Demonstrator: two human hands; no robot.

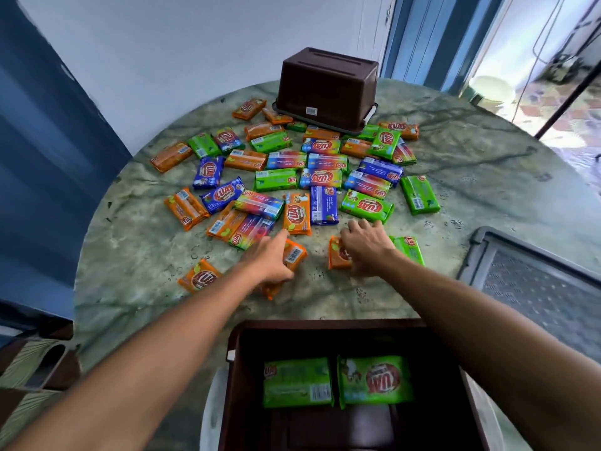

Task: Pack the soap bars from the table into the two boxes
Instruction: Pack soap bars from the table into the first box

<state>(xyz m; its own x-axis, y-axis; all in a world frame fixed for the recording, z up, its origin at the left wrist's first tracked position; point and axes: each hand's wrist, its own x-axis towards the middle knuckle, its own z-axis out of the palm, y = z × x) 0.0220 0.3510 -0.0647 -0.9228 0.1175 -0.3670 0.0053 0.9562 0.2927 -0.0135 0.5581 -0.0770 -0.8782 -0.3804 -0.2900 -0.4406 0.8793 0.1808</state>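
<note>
Orange, green, blue and rainbow-striped soap bars (294, 177) cover a green-veined marble table (471, 190); dark brown box (328, 84) at twelve o'clock.

Glossy plastic-wrapped soap bars (367, 206), smooth matt brown plastic box (328, 83), polished green marble-look table (471, 177)

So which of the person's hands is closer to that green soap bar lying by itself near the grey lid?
The right. The right hand lies just beside the green soap bar, which shows from behind its wrist. The left hand is further off, over an orange bar.
</note>
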